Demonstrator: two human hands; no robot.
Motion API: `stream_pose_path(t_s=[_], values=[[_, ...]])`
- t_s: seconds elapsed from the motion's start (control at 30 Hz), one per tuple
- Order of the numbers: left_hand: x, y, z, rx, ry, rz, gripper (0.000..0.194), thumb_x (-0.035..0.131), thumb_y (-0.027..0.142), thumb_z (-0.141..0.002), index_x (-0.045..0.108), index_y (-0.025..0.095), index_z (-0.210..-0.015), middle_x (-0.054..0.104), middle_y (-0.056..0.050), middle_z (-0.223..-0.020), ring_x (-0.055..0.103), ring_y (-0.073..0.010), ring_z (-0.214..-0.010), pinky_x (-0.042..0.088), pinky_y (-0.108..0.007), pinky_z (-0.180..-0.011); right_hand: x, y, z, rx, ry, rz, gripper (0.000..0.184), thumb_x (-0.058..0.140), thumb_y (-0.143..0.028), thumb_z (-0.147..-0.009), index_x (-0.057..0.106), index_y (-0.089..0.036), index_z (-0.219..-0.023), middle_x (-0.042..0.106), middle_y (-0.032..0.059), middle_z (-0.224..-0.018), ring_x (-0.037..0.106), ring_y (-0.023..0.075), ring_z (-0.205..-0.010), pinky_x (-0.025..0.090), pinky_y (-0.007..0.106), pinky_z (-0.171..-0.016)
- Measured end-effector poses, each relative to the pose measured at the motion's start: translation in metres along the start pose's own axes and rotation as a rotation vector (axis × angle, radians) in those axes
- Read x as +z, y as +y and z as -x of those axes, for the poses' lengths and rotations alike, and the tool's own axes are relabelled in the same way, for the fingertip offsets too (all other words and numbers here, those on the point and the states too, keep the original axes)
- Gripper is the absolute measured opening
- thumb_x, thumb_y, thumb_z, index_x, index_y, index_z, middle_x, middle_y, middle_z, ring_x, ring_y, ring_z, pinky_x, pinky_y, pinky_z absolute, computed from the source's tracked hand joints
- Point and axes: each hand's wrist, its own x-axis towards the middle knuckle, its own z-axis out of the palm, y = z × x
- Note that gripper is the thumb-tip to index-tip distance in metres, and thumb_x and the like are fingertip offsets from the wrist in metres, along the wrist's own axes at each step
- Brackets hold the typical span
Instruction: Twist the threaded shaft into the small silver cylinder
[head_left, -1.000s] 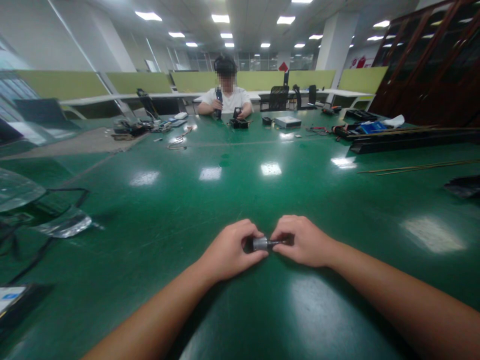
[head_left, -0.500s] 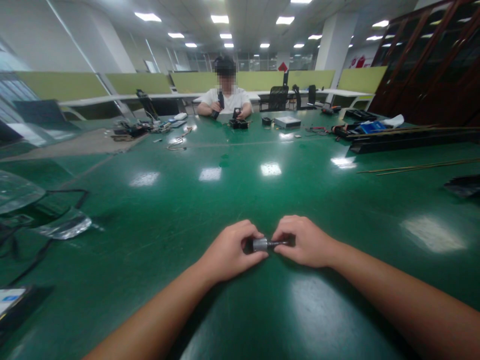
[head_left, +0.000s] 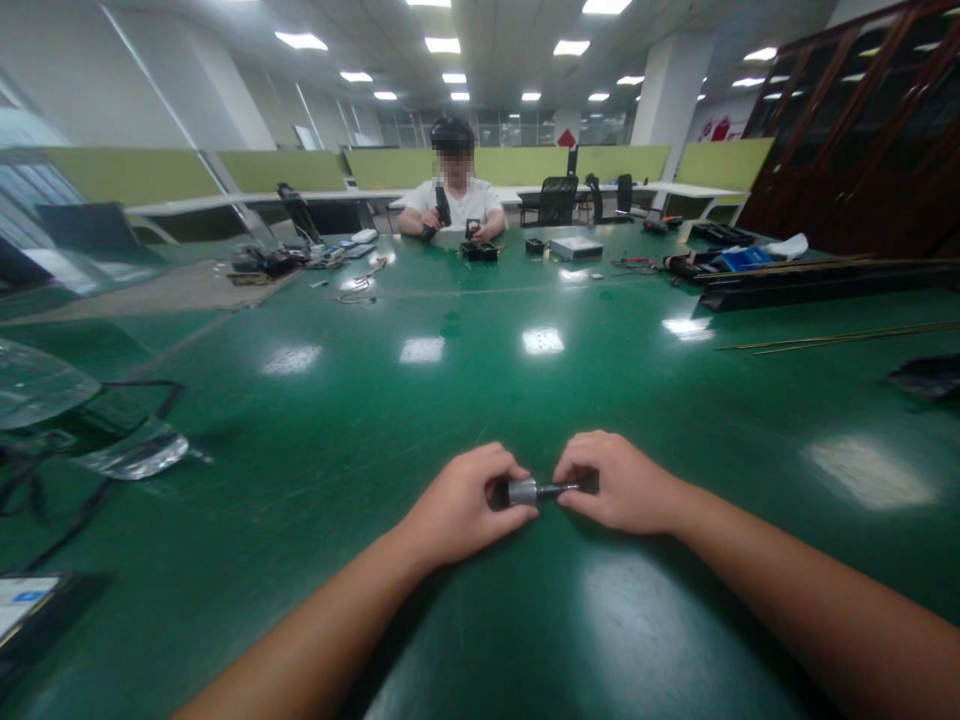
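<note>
My left hand (head_left: 469, 503) pinches a silver metal cylinder (head_left: 523, 491) between thumb and fingertips, low over the green table (head_left: 360, 400). Out of the cylinder's right end runs a thin dark rod (head_left: 551, 491), lying almost level. My right hand (head_left: 619, 485) has its thumb and forefinger closed on that rod, a short gap away from the left fingertips. Part of the cylinder is hidden in the left palm, and the exact kind of the piece is too small to tell.
A clear plastic bottle (head_left: 142, 447) lies at left near a black cable, with a phone-like device (head_left: 30, 610) below it. Across the table sits a person (head_left: 452, 205) holding dark items. Long dark rails (head_left: 810, 285) and thin rods (head_left: 847, 337) lie at right.
My right hand has shifted slightly right, and more of the dark rod shows between the hands. My left hand stays nearly still on the cylinder.
</note>
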Motion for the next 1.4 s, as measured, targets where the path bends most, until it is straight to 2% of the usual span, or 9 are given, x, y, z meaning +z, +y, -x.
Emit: stream_pose_path(t_s=[1.4], values=[[-0.002, 0.001, 0.0, 0.006, -0.009, -0.005, 0.017, 0.076, 0.026, -0.076, 0.066, 0.018, -0.087, 0.061, 0.0, -0.08, 0.056, -0.0152, -0.072, 0.04, -0.024, -0.064, -0.016, 0.01, 0.004, 0.041, -0.091, 0.005, 0.01, 0.07, -0.013, -0.071, 0.071, -0.017, -0.08, 0.066, 0.0008, -0.074, 0.059, 0.0138, -0.068, 0.044, 0.025, -0.064]])
